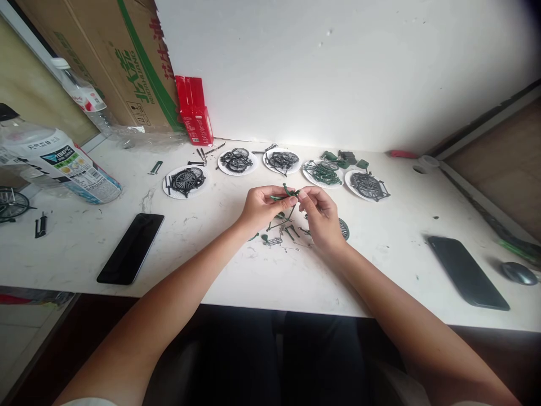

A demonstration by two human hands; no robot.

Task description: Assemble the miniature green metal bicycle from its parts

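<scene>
Over the middle of the white table (236,282), my left hand (262,206) pinches a small green toy bicycle part (285,187) that looks like a piece of frame. My right hand (323,217) has its fingers closed on the same part from the other side. The fingertips hide where the two hands meet. Below them lie several loose green pieces, among them a small metal rack (274,241) and thin pins. A spoked toy wheel (345,229) shows partly behind my right hand.
Behind my hands stands a row of white paper plates (186,194) with toy wheels and parts. At left are a phone (131,248), a large bottle (80,169) and a red box (196,124). A dark flat slab (467,272) and a mouse (519,273) lie at right.
</scene>
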